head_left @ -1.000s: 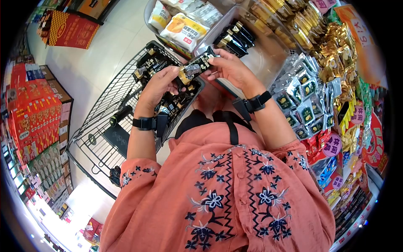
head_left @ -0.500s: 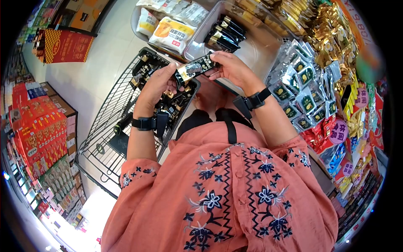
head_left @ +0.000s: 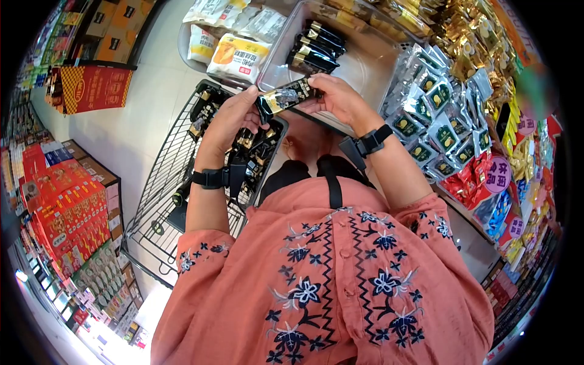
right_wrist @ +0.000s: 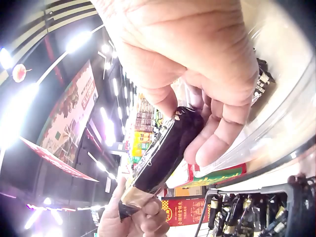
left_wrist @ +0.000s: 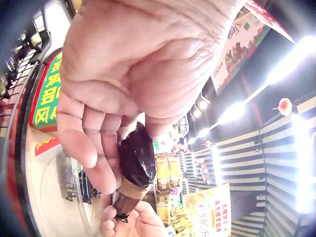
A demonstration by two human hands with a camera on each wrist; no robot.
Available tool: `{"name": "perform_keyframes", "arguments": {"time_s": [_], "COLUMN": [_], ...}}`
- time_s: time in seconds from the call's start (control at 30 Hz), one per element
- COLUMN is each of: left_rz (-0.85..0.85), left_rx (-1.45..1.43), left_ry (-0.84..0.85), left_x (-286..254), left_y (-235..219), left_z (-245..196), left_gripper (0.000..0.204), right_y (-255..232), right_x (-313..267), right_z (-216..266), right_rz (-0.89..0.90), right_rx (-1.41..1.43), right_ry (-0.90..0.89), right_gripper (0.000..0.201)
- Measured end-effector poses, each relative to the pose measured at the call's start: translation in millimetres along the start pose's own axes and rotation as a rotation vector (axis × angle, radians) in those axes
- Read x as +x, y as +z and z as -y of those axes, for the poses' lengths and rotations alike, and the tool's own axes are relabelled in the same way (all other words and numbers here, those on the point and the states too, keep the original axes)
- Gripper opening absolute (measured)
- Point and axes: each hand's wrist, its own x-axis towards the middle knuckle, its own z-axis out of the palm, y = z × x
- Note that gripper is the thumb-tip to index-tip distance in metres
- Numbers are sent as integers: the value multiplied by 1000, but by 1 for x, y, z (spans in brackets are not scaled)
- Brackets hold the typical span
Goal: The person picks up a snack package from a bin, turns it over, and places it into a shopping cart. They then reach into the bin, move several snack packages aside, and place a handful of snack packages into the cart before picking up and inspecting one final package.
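Black, glossy wrapping is covering the packet [head_left: 287,97], probably light, slippery and crushable, so its ends are offering the gentlest hold. Left hand [head_left: 232,120] and right hand [head_left: 339,102] are pinching one each, near the cart [right_wrist: 256,189].

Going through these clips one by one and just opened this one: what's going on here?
A person in a shop holds a black wrapped packet by its ends, one end in the left hand and the other in the right hand. Similar dark packets lie piled in the shopping cart beside them, and a few more sit in a clear bin in front.
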Motion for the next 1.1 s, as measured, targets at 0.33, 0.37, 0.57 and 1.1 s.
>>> {"name": "perform_keyframes", "arguments": {"time_s": [0.33, 0.37, 0.57, 1.1], "left_rz": [-132, -131, -133, -68], "left_rx": [783, 905, 1335, 1582], "left_ry": [371, 433, 680, 475], "left_x": [44, 51, 87, 185], "left_y": [27, 29, 49, 46], "left_z": [-20, -21, -28, 29], "left_gripper": [38, 38, 26, 17], "right_y": [-24, -26, -46, -73], "right_x": [0, 1, 14, 65], "right_z": [-6, -7, -15, -31], "right_rz": [-164, -212, -441, -541], "right_rx": [173, 136, -117, 9], "right_ry": [-165, -167, -50, 44], "right_gripper": [14, 14, 18, 22]}}
